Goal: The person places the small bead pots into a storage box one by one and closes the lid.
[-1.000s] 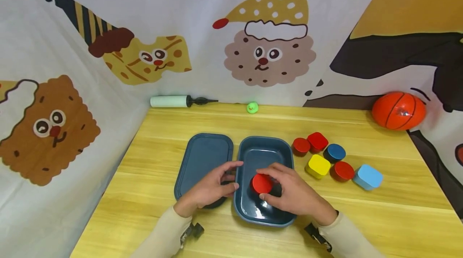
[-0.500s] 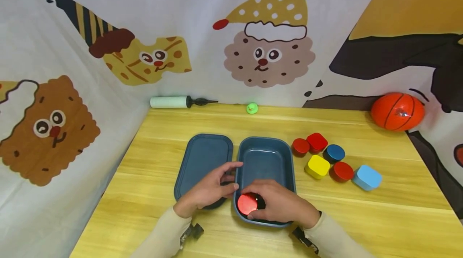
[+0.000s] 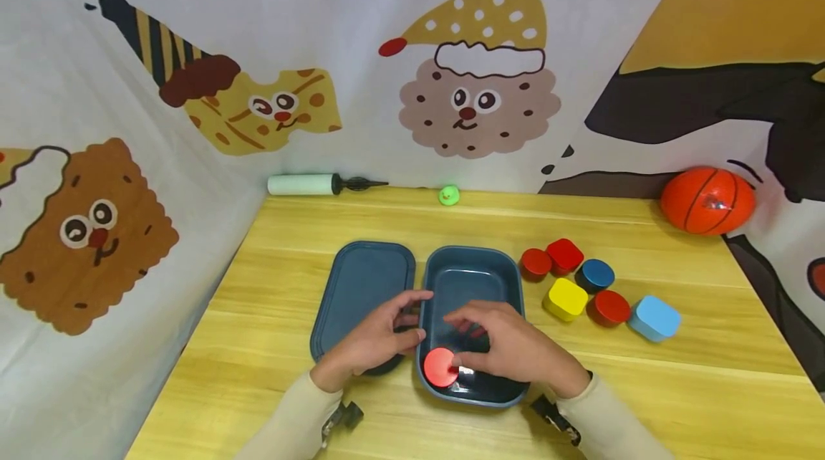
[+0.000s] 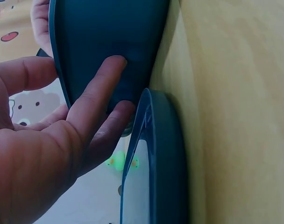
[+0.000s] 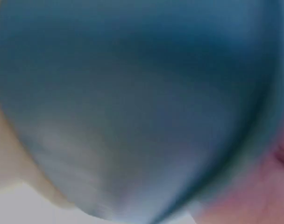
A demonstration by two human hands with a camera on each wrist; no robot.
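Note:
A round red block [image 3: 441, 367] sits in the front left corner of the dark blue box [image 3: 470, 284]. Just to the block's right is my right hand [image 3: 515, 349], over the box with fingers apart and loosely bent; the thumb tip is at the block's edge, and I cannot tell whether it touches. My left hand [image 3: 377, 337] is at the box's left side. In the left wrist view its fingertips rest on the outer wall of the box [image 4: 109, 28], with the thumb at the rim. The right wrist view is mostly filled by the blurred box wall [image 5: 132, 116].
Left of the box lies a dark blue lid [image 3: 367, 281], partly under my left hand. To the right stand several blocks, including a yellow one [image 3: 566, 299] and a light blue one [image 3: 654, 318]. A pump [image 3: 303, 184], green duck [image 3: 449, 195] and orange ball [image 3: 707, 200] line the back.
My right hand carried the red block from mid-box toward the front left corner, let go of it and drew back to the right. The left hand stayed in place.

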